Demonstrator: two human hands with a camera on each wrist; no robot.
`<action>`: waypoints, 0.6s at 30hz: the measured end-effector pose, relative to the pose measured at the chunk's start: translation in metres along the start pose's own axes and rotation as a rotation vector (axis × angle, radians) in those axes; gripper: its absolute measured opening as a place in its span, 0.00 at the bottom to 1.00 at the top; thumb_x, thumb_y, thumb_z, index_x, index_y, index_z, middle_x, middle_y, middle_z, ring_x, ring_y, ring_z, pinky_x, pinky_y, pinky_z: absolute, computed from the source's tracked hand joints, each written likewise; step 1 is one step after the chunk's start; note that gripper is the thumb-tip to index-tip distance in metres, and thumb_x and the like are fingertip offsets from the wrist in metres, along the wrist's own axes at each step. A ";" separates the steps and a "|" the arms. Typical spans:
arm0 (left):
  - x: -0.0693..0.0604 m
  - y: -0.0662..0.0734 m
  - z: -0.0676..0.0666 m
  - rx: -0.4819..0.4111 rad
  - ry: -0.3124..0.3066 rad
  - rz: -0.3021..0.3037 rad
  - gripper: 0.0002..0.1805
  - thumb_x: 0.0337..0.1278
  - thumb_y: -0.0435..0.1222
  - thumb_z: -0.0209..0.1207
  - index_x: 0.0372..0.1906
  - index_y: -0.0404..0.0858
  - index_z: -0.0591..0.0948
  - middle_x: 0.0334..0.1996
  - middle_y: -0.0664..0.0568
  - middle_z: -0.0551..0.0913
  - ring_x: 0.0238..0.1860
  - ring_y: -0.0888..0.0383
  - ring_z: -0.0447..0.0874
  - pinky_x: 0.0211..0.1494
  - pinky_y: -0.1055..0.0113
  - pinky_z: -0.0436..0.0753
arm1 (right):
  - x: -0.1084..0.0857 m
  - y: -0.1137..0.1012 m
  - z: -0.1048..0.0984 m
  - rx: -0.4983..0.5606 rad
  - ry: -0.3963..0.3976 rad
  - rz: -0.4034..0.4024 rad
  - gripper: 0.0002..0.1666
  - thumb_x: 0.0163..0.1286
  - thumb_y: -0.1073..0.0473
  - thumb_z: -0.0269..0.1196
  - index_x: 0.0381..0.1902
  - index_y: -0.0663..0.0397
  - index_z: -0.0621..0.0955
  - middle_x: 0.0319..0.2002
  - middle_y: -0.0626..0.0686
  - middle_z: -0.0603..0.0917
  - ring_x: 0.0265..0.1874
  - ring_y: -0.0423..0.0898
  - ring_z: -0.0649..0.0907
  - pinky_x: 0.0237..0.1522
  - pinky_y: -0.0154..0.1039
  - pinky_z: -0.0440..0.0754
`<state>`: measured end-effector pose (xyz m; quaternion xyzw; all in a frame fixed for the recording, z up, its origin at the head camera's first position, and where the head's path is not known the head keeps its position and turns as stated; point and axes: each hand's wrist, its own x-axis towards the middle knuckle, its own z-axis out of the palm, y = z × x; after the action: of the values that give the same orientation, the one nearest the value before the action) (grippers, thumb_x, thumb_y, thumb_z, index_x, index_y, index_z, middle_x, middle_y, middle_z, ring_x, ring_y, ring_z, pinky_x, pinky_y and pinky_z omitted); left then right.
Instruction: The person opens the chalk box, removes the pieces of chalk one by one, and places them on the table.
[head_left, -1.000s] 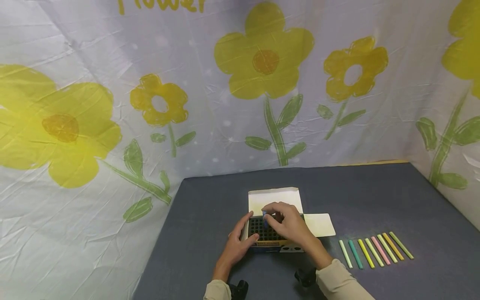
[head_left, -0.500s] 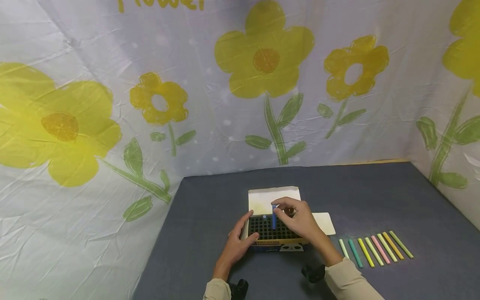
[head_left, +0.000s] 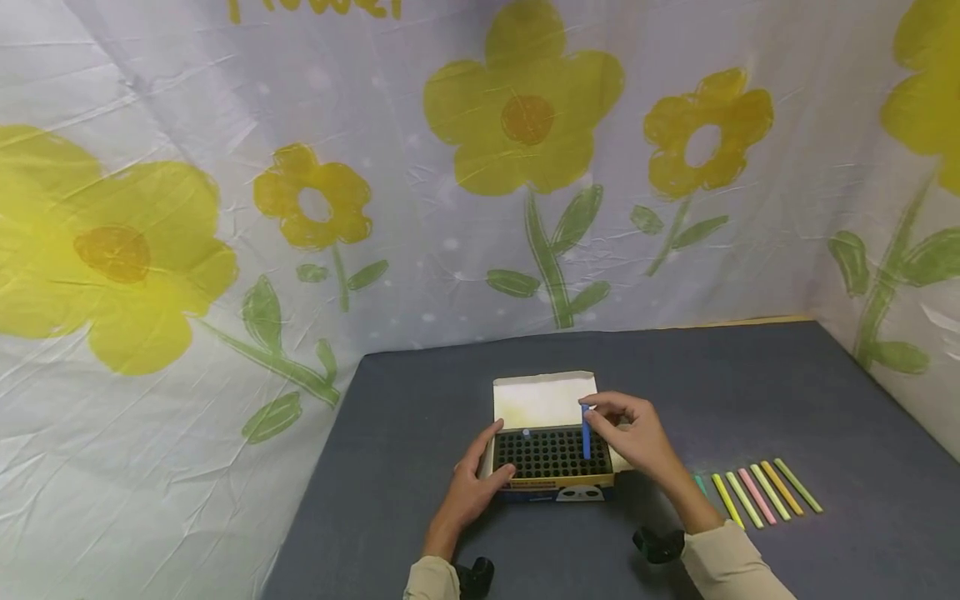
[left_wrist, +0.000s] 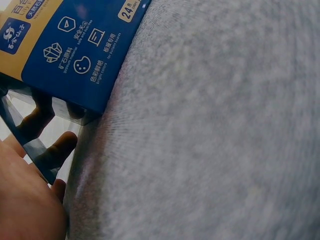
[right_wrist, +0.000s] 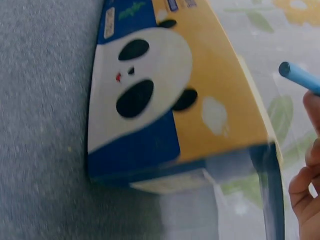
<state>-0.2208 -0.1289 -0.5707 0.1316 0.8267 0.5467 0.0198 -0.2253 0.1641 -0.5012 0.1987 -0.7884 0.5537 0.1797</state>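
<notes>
An open chalk box [head_left: 536,492] with a dark grid of holes lies on the table. My left hand [head_left: 468,500] grips its left end, thumb on the near edge and a finger at the far corner. In the left wrist view, fingers curl past a side flap [left_wrist: 17,132] of the box. My right hand [head_left: 637,433] pinches a blue chalk stick [head_left: 586,437] near its top, upright over the right part of the grid. The lower end of that chalk shows free in the right wrist view. One light blue chalk end [head_left: 527,432] sticks up in the back row.
Several chalk sticks [head_left: 763,493] in yellow, pink, orange and green lie in a row on the dark table [head_left: 420,417], right of the box. The raised white lid [head_left: 543,400] stands behind the grid. A flower-printed cloth [head_left: 420,300] hangs behind the table.
The right hand has lifted the blue chalk from the grid and carried it to the right. A second blue chalk end has come into sight. The left hand stays on the box.
</notes>
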 end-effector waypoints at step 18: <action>-0.001 0.000 0.000 -0.012 -0.014 0.006 0.37 0.66 0.48 0.64 0.76 0.68 0.63 0.80 0.56 0.60 0.80 0.45 0.57 0.73 0.36 0.65 | -0.020 0.017 -0.053 0.024 -0.020 0.016 0.12 0.70 0.71 0.64 0.49 0.61 0.86 0.29 0.50 0.88 0.21 0.44 0.77 0.21 0.37 0.70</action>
<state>-0.2203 -0.1294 -0.5704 0.1379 0.8230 0.5505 0.0248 -0.2138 0.2218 -0.5074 0.2000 -0.7851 0.5625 0.1649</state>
